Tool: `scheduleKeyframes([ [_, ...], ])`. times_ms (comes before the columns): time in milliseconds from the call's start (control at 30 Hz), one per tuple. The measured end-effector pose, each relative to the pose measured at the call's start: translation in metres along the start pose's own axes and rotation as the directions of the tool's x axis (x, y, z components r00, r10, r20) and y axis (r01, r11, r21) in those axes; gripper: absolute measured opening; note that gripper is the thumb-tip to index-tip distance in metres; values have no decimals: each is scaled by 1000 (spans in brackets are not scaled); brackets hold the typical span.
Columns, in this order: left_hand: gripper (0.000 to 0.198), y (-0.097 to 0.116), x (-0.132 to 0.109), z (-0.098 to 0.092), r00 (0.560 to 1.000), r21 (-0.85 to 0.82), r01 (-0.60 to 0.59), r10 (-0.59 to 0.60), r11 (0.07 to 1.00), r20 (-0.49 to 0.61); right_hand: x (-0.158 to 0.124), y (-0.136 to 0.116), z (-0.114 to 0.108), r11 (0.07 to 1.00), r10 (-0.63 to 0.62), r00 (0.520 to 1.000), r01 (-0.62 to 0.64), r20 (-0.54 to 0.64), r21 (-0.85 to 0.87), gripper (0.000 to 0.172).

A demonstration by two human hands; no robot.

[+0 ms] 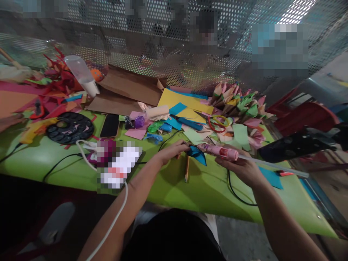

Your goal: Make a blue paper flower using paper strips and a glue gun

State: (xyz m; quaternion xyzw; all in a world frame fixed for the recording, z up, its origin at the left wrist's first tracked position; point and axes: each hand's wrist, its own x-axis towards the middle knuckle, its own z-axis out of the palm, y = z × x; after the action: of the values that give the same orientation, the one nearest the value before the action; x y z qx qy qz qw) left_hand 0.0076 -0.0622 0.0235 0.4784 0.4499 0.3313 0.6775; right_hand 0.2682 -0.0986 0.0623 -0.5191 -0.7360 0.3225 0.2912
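Observation:
My left hand (174, 151) pinches a folded blue paper piece (198, 155) on a thin brown stick (187, 169), above the green table (168, 192). Closed around a pink glue gun (220, 151), my right hand (237, 166) keeps its nozzle at the blue paper's upper edge. A long clear glue stick (280, 166) juts out of the gun's back end to the right. Whether the nozzle touches the paper cannot be made out.
Scissors (190, 123), yellow paper (182, 103) and paper flowers (241, 98) lie behind my hands. Left are a lit phone (122, 165), a dark phone (110, 125), a black palette (70, 128) and a yellow glue gun (36, 130). Another person's hand (11, 121) shows at far left.

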Motion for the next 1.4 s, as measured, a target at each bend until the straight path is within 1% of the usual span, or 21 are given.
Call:
scheduleKeyframes([
  [300,17,-3,1,-2,1000,-10,-23,24,1000,14,4,-4,3,1000,-24,1000,23,-15,-20,35],
  [500,16,-4,4,-1,1000,-13,-15,15,1000,-12,2,-1,0,1000,1,1000,-2,-12,-14,35],
  [633,16,-3,3,-1,1000,-49,-26,26,998,-4,0,2,-1,999,26,999,-26,-23,-22,35],
  [800,17,-4,3,-1,1000,-53,-26,27,998,9,-2,3,-3,999,28,999,-29,-23,-34,36],
  [967,18,-6,6,-2,999,-38,-30,31,999,24,-2,0,-5,999,17,999,-18,-33,-38,39],
  [1167,17,-3,3,-1,1000,29,5,-5,1000,29,1,-4,-2,1000,2,1000,-2,-29,-3,39],
  [1400,19,-1,0,-1,999,18,2,-2,1000,37,-1,-3,-3,1000,15,1000,-15,-14,-12,40],
])
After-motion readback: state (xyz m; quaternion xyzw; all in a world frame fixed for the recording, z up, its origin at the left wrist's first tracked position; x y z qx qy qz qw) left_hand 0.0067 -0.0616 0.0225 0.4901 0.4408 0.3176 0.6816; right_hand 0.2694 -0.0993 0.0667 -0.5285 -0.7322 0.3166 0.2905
